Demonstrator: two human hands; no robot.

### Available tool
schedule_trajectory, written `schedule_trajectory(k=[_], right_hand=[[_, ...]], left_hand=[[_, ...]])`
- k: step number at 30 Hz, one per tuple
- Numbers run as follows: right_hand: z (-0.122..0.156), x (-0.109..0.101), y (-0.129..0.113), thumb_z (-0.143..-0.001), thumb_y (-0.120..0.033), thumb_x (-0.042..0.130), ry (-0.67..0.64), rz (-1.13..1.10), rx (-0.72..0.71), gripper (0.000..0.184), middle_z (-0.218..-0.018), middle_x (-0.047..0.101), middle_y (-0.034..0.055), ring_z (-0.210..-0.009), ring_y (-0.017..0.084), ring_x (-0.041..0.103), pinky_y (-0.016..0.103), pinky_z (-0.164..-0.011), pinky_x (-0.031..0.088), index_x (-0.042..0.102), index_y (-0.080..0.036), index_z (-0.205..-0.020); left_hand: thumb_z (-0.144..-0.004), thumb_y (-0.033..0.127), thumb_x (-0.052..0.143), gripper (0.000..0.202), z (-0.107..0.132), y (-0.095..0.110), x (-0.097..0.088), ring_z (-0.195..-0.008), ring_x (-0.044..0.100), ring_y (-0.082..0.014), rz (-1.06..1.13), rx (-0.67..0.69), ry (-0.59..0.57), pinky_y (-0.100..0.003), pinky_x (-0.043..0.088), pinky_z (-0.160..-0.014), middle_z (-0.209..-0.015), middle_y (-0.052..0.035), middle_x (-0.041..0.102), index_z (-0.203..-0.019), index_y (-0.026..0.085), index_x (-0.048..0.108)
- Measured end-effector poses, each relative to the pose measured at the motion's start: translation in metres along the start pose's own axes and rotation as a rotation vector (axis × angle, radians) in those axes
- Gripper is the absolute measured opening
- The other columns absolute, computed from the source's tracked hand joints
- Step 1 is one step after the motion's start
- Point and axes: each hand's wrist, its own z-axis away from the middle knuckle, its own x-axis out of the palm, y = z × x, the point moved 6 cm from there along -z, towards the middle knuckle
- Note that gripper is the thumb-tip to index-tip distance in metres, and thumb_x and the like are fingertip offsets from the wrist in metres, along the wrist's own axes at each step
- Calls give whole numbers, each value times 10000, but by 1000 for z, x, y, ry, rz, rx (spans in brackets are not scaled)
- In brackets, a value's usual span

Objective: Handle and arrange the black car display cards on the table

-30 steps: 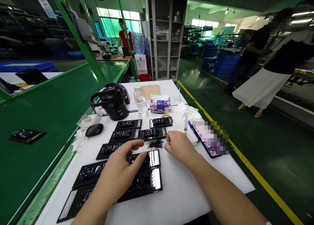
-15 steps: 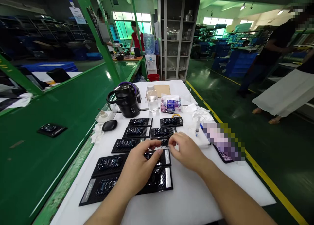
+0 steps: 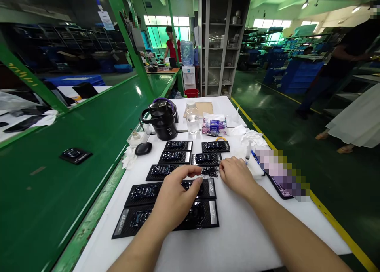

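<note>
A small pile of thin black pieces (image 3: 210, 172) lies on the white table between my hands. Just left of it hovers my left hand (image 3: 178, 193), thumb and fingers apart with nothing visible between them, over black plaques with model cars. Against the pile's right side, my right hand (image 3: 237, 175) rests with curled fingers; whatever its fingertips hold is hidden. Beyond the pile sits a patterned plaque with a dark glossy car (image 3: 204, 158). Nearer me, a plaque with a silver nameplate (image 3: 213, 212) is partly covered by my left hand. Several similar plaques stand in rows.
Behind the plaques are a black jug (image 3: 163, 119), a clear bottle (image 3: 192, 119) and a tissue pack (image 3: 214, 125). A black computer mouse (image 3: 143, 148) lies left. A syringe (image 3: 248, 151) and a phone (image 3: 282, 177) lie right. Other people stand farther off.
My right hand has drawn away to the right, exposing more of the black pile. My left hand keeps its place over the plaques. The whole view has shifted slightly.
</note>
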Motion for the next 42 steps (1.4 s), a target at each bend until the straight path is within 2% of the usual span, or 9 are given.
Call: schedule_trajectory(k=[4,8,13,16,18,22,26,32,42], right_hand=[[8,-8,1,-923,-124,496,50,-80,-11,134,-870,632,113,-911,279,547,403,-829,372,573,-174,-826],[19,-25,-17,-973,-154,421,122,-278,-63,144,-883,574,55,-850,212,531,342,-783,425,483,-205,-854],[30,-31,-50,-1015,-221,366,176,-569,-150,147,-835,514,3,-748,157,513,268,-678,463,440,-228,-888],[34,-31,-60,-988,-202,416,198,-813,-231,118,-836,491,-2,-739,153,490,279,-672,444,450,-224,-877],[35,-31,-62,-973,-183,441,201,-886,-263,107,-839,488,-2,-743,153,485,287,-675,433,462,-223,-876],[38,-38,-61,-943,-167,514,243,-894,-299,102,-819,521,1,-753,158,513,298,-684,444,526,-222,-858],[40,-47,-58,-875,-128,589,263,-846,-324,108,-850,594,23,-782,177,561,324,-713,481,611,-222,-923],[37,-44,-53,-857,-129,605,204,-816,-277,80,-803,593,11,-742,160,565,298,-670,475,613,-208,-859],[36,-45,-52,-830,-95,571,183,-810,-273,146,-726,574,-1,-661,150,537,287,-608,441,603,-213,-749]], left_hand=[[-897,362,564,221,2,-3,1,-955,625,-209,46,-21,1,-392,501,-925,-1019,-16,690,-1060,269,681],[-912,382,568,246,3,-4,4,-972,616,-203,116,-23,17,-369,499,-899,-1096,-27,669,-1109,265,657],[-888,366,620,229,1,-5,14,-923,628,-194,221,-28,-15,-345,511,-857,-1077,-33,683,-1079,255,681],[-885,381,623,211,-2,-7,19,-890,650,-197,273,-24,-31,-327,537,-818,-999,-44,704,-1006,229,703],[-879,392,629,201,-4,-8,21,-874,657,-197,293,-3,-27,-312,546,-792,-948,-46,704,-932,215,709],[-886,373,628,192,-3,-6,16,-833,651,-184,260,67,18,-288,541,-755,-895,-41,694,-829,204,697],[-935,275,557,150,1,1,6,-871,662,-178,70,211,77,-297,524,-815,-924,-35,716,-916,218,695],[-948,215,539,195,4,6,11,-863,671,-166,-107,432,17,-283,525,-783,-967,-30,726,-1013,249,720],[-963,243,541,208,4,3,16,-816,703,-165,-119,427,-69,-273,554,-747,-930,-27,751,-1024,261,740]])
